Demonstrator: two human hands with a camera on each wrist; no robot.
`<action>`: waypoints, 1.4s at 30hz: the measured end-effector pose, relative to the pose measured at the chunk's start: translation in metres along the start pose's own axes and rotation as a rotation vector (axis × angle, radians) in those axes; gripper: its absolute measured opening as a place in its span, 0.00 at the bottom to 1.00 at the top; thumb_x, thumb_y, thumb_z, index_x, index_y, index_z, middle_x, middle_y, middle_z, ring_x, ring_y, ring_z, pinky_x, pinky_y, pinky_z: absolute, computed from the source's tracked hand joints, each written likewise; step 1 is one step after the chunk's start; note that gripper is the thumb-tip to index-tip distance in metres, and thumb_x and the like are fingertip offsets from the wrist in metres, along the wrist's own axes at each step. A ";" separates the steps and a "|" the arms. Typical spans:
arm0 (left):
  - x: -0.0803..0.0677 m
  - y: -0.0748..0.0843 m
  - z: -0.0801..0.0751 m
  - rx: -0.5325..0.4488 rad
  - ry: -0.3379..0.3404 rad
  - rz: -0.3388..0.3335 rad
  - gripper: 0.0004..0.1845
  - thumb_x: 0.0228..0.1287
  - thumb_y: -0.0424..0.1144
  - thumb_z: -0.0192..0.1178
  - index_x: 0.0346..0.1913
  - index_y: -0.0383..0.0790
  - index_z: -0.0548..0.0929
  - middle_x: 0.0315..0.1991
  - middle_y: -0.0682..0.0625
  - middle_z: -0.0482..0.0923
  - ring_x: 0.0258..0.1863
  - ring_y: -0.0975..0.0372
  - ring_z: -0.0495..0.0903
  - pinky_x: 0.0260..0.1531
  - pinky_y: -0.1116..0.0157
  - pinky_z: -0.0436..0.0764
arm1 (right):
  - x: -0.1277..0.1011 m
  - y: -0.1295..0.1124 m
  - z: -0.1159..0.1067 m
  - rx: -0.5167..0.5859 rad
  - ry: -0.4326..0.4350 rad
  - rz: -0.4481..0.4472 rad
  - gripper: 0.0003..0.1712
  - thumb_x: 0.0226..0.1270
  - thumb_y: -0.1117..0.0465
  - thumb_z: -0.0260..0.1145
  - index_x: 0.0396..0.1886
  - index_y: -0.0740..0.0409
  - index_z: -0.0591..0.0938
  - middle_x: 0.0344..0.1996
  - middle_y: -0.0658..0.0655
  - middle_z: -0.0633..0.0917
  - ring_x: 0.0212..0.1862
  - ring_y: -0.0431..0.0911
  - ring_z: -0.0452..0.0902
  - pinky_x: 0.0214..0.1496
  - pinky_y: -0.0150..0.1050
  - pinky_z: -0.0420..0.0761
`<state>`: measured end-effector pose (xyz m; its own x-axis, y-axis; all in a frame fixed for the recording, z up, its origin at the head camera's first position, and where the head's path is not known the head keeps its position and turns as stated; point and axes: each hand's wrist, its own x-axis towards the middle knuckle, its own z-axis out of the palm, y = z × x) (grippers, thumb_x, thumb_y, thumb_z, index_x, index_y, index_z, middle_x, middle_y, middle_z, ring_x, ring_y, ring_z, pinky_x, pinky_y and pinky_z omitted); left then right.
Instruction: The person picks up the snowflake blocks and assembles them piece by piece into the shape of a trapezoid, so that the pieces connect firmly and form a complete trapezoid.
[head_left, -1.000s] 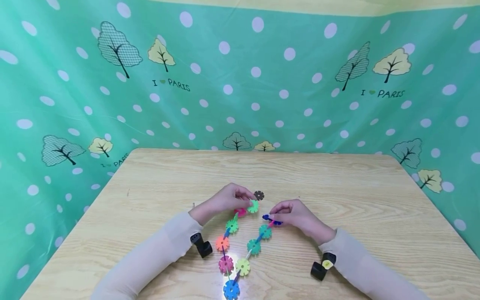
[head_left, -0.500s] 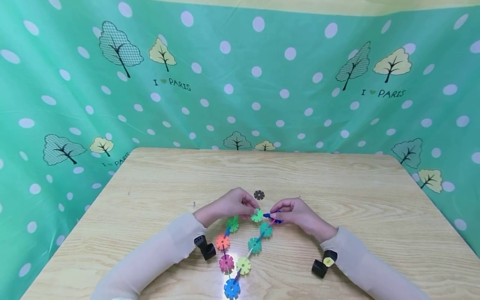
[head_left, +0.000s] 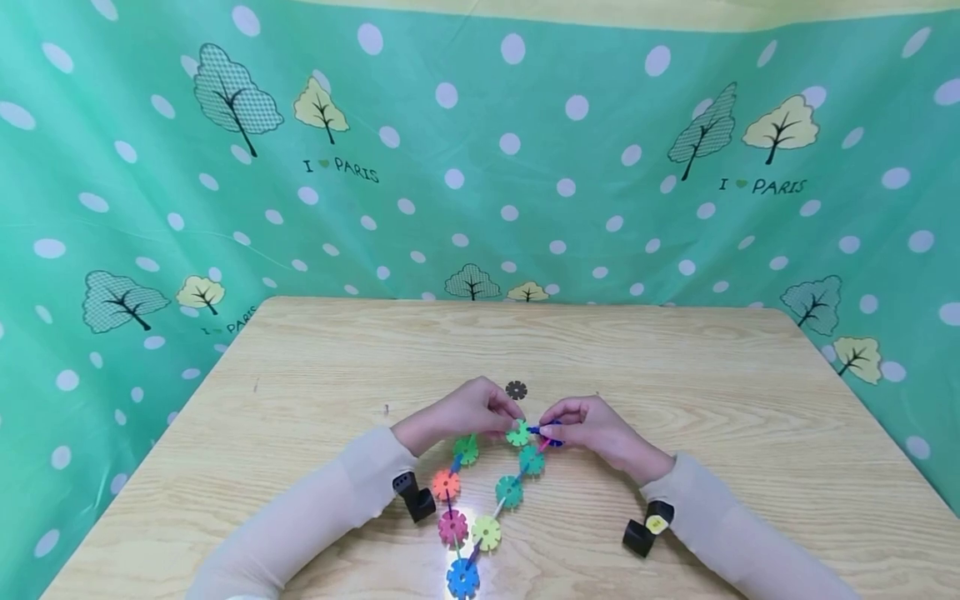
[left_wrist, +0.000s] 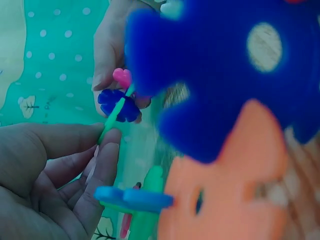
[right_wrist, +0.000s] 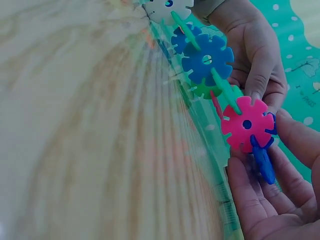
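As both ends of the chain (head_left: 480, 492) meet mid-counter (head_left: 675, 367), I see each hand pinching one.
Left hand (head_left: 468, 411) grips the green disc (head_left: 517, 433), right hand (head_left: 592, 429) the blue disc (head_left: 551, 435), edges facing to align their slots.

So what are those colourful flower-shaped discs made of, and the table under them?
The discs look like moulded plastic: bright solid colours, even notched rims, a smooth, slightly glossy face on the pink one in the right wrist view. The table shows pale wood grain with a soft sheen; solid wood or printed laminate, I cannot tell.
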<state>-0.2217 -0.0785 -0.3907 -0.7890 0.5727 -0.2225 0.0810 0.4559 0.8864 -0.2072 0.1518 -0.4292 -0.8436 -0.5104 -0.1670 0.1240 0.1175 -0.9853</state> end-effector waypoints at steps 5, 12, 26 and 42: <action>0.001 -0.001 0.001 0.010 0.026 0.008 0.07 0.58 0.27 0.62 0.40 0.30 0.84 0.26 0.48 0.83 0.22 0.63 0.80 0.28 0.67 0.84 | 0.002 -0.001 0.000 -0.021 0.000 0.019 0.22 0.60 0.63 0.68 0.48 0.76 0.77 0.38 0.64 0.86 0.38 0.47 0.85 0.43 0.39 0.83; 0.005 -0.005 0.005 0.015 0.077 0.015 0.06 0.58 0.29 0.63 0.38 0.34 0.86 0.25 0.50 0.83 0.20 0.67 0.77 0.25 0.69 0.81 | 0.004 0.003 -0.001 -0.015 -0.019 0.032 0.20 0.60 0.63 0.68 0.46 0.75 0.80 0.37 0.63 0.87 0.37 0.46 0.85 0.42 0.37 0.83; 0.007 -0.005 0.012 -0.152 0.193 -0.056 0.05 0.56 0.26 0.63 0.35 0.32 0.85 0.27 0.49 0.82 0.21 0.64 0.77 0.28 0.66 0.83 | 0.004 0.000 0.002 -0.092 0.065 -0.036 0.12 0.57 0.65 0.70 0.35 0.72 0.83 0.37 0.60 0.87 0.37 0.42 0.83 0.37 0.32 0.82; 0.011 -0.006 0.022 -0.100 0.276 -0.080 0.03 0.55 0.26 0.64 0.32 0.33 0.86 0.28 0.49 0.82 0.19 0.65 0.75 0.23 0.69 0.81 | 0.004 0.001 0.003 -0.069 0.061 -0.019 0.10 0.57 0.67 0.69 0.34 0.72 0.83 0.36 0.61 0.87 0.36 0.44 0.84 0.37 0.33 0.83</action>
<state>-0.2174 -0.0600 -0.4070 -0.9273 0.3245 -0.1864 -0.0378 0.4144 0.9093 -0.2088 0.1478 -0.4312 -0.8762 -0.4601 -0.1435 0.0728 0.1680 -0.9831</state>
